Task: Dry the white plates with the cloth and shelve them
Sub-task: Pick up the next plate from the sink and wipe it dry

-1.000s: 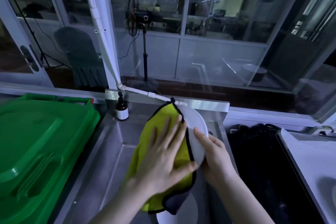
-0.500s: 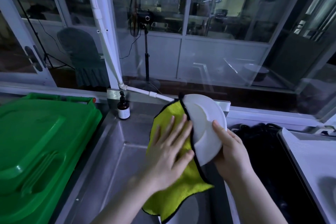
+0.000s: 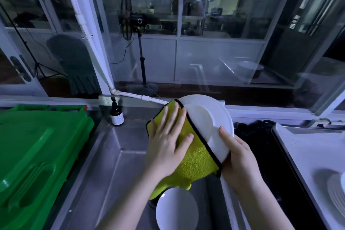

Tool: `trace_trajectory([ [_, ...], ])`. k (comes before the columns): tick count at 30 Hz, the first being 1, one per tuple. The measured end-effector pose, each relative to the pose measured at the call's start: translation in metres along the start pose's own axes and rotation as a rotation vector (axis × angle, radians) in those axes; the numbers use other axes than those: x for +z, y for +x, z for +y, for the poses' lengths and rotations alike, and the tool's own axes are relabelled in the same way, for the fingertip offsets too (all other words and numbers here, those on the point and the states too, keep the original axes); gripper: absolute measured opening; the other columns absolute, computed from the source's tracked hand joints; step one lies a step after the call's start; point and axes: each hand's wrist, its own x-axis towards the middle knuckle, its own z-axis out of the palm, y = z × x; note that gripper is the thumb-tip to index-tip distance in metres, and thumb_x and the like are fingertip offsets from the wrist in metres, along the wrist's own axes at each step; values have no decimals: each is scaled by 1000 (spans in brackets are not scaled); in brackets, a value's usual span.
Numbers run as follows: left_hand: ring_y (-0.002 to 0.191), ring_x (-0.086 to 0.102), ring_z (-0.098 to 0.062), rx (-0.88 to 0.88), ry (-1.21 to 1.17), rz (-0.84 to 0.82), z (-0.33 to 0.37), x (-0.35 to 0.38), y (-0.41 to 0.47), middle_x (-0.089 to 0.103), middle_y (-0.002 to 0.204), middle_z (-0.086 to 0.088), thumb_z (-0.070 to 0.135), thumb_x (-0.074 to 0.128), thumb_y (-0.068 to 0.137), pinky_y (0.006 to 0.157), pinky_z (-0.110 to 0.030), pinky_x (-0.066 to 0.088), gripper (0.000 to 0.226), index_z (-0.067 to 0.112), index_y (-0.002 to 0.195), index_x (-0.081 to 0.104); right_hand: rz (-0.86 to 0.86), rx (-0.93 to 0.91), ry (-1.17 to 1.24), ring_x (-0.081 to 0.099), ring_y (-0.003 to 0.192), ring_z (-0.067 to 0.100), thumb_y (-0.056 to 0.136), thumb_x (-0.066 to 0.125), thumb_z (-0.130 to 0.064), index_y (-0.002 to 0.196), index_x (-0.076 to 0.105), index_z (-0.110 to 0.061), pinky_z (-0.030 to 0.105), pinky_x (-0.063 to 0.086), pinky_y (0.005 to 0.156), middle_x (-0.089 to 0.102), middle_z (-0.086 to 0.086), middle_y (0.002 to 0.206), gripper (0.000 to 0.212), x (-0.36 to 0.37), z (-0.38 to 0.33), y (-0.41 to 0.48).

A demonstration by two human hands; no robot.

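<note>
steel sink (image 3: 104, 155) lies under us; over it our right hand (image 3: 237, 157) grips the lower rim of a tilted white plate (image 3: 209, 117) while our left hand (image 3: 168, 142), fingers flat, presses the yellow cloth (image 3: 196, 160) on its face. we judge a wet rim could slip from that single hold and strike the second plate (image 3: 176, 209) below. a brown bottle (image 3: 116, 114) and green bin (image 3: 37, 155) stand left; stacked plates (image 3: 334, 192) sit on the right counter (image 3: 308, 155).
</note>
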Motion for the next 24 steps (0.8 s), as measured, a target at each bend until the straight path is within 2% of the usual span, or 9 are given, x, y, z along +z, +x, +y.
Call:
trace_trajectory([
  [3,152,-7,-14,120,-34,37,22,15,-16,1,164,17,60,18,99,121,-53,1,63,34,156,12,57,-16,-20,67,100,44,84,67,-33,107,73,2,48,56,77,70,29,112,42,-16,-12,2],
  [7,152,-1,-15,278,99,-1,46,37,-12,2,165,13,54,14,103,120,-53,4,58,32,157,9,-19,-20,92,66,115,35,93,58,-25,117,72,-2,40,59,87,67,25,123,35,-30,-11,-1],
  [10,150,-9,-8,159,72,-31,40,40,13,-7,163,20,59,10,100,121,-55,0,58,41,155,1,-23,-9,60,67,112,37,91,60,-27,114,74,-4,41,59,86,69,26,120,35,-43,-9,-6],
  [12,148,-19,-6,27,22,-78,35,41,28,-18,158,28,68,7,94,119,-54,-8,59,51,148,-7,-23,1,37,66,112,41,91,62,-28,114,73,-2,46,57,93,68,28,119,36,-54,-12,-10],
  [14,149,-17,-7,-36,-85,-117,38,46,34,-19,158,29,72,13,88,117,-45,-3,62,57,145,-8,-25,1,30,67,111,41,91,63,-28,114,73,-1,46,57,92,68,29,119,37,-67,-18,-13],
  [17,148,20,-15,-210,-335,7,49,59,33,18,163,11,64,30,91,118,-35,22,65,47,152,17,-23,-28,26,70,106,37,90,64,-26,111,74,-2,36,60,79,70,27,116,34,-86,-30,-17],
  [20,121,55,-36,-507,-415,9,60,73,29,54,138,-14,74,21,82,97,-44,47,75,41,148,28,-8,-56,-63,71,95,35,80,74,-36,102,74,1,35,57,76,72,26,109,43,-101,-44,-19],
  [22,109,60,-36,-523,-343,-16,64,81,28,63,122,-14,74,19,84,81,-39,46,71,38,144,33,14,-55,-97,69,91,34,77,76,-38,98,75,0,38,54,76,72,26,105,44,-110,-51,-19],
  [24,93,62,-28,-493,-335,-16,68,84,33,64,97,1,69,24,91,70,-33,39,57,38,136,39,15,-62,-73,70,94,34,79,74,-34,99,76,-2,38,56,78,72,27,107,38,-121,-57,-20],
])
